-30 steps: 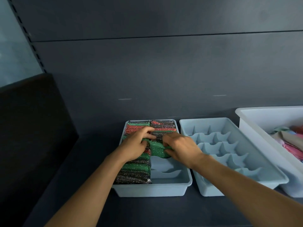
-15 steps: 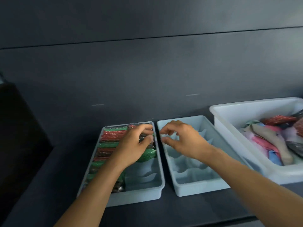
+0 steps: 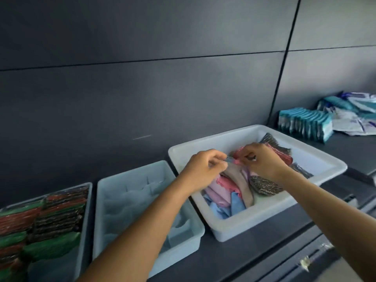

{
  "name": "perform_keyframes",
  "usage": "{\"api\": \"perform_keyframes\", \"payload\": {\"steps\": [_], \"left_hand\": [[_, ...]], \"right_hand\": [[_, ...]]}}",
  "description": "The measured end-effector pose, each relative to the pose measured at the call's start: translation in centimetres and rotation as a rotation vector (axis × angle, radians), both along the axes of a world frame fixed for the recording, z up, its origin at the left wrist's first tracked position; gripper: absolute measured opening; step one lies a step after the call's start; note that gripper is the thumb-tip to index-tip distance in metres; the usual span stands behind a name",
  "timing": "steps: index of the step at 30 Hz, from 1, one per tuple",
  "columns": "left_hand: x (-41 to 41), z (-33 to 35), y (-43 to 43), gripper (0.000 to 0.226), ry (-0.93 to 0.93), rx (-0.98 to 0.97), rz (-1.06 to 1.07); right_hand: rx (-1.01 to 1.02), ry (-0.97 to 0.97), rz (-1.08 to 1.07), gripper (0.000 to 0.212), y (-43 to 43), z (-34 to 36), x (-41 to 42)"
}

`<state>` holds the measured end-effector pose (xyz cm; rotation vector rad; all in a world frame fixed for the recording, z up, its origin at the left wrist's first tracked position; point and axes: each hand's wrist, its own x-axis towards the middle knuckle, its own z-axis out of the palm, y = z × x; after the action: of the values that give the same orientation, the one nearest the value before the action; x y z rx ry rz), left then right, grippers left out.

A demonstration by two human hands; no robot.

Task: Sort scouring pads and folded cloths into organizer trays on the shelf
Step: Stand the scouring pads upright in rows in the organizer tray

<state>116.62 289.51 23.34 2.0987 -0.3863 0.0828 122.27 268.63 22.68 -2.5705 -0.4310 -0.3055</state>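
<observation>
Two pale blue organizer trays, left tray (image 3: 87,210) and middle tray (image 3: 122,206). Two rows of scouring pads (image 3: 57,216), too many to count. One white bin (image 3: 254,221). Several folded cloths (image 3: 223,194), tangled beyond counting. Two hands: left hand (image 3: 203,169), right hand (image 3: 262,159).

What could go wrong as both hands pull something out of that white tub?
Both the left hand and right hand pinch one cloth in the white tub; lifting it may drag neighbouring cloths out. A scouring pad lies against that pile and could snag on it.
</observation>
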Motion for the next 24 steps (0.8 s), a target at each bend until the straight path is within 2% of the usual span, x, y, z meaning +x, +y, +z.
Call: {"api": "perform_keyframes", "payload": {"steps": [2, 5, 8, 10, 15, 16, 19, 24], "left_hand": [[2.7, -0.4, -3.2, 0.025, 0.066, -0.015, -0.021], [6.6, -1.1, -7.0, 0.033, 0.112, 0.042, 0.019], [10.2, -1.7, -9.3, 0.045, 0.109, 0.219, 0.091], [12.3, -2.2, -10.5, 0.051, 0.119, 0.314, 0.102], [16.4, -4.4, -12.4, 0.056, 0.111, 0.477, 0.125], [17.0, -4.9, -12.5, 0.049, 0.106, 0.507, 0.127], [17.8, -5.7, -12.2, 0.007, 0.104, 0.526, 0.102], [17.5, -4.4, -10.0, 0.018, 0.088, 0.367, 0.142]], "right_hand": [[-0.125, 0.007, -0.125, 0.028, -2.8, -0.1, 1.8], [-0.227, 0.060, -0.310, 0.039, -6.0, -0.4, 3.9], [-0.313, 0.123, -0.353, 0.057, -8.0, -0.9, 5.7], [-0.310, 0.152, -0.358, 0.061, -8.6, -1.1, 6.6], [-0.408, 0.140, -0.328, 0.038, -8.8, -1.9, 8.0], [-0.431, 0.138, -0.320, 0.032, -8.8, -2.0, 8.2], [-0.440, 0.122, -0.292, 0.019, -8.8, -2.1, 8.1], [-0.311, 0.023, -0.250, 0.010, -8.4, -0.9, 6.6]]}}
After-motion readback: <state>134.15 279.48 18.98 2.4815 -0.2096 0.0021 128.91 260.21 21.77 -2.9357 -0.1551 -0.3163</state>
